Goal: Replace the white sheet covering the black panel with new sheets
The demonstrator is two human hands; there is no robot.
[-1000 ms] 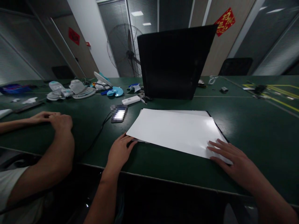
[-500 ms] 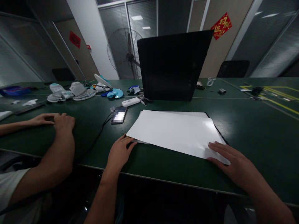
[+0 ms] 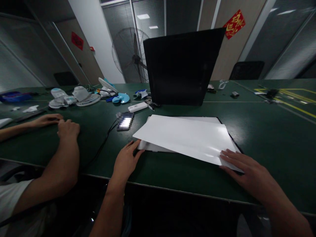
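Note:
A large white sheet (image 3: 185,136) lies on a thin stack of sheets over a dark board on the green table (image 3: 271,131). The top sheet is turned askew and its left corner is lifted off the stack. My left hand (image 3: 125,159) rests at the stack's near left corner, fingers bent against the lower sheets. My right hand (image 3: 247,171) lies flat with fingers spread on the top sheet's near right corner. A black upright panel (image 3: 182,65) stands just behind the paper.
A second person's arms and hands (image 3: 65,130) rest on the table at the left. A phone (image 3: 125,121) with a cable, a white device (image 3: 137,106), small fan parts (image 3: 84,95) and a standing fan (image 3: 130,54) are behind. Small items lie far right.
The top sheet has swung and its left corner has risen, showing the sheets beneath. My right hand has slid slightly along the corner. The other person's hands have parted a little.

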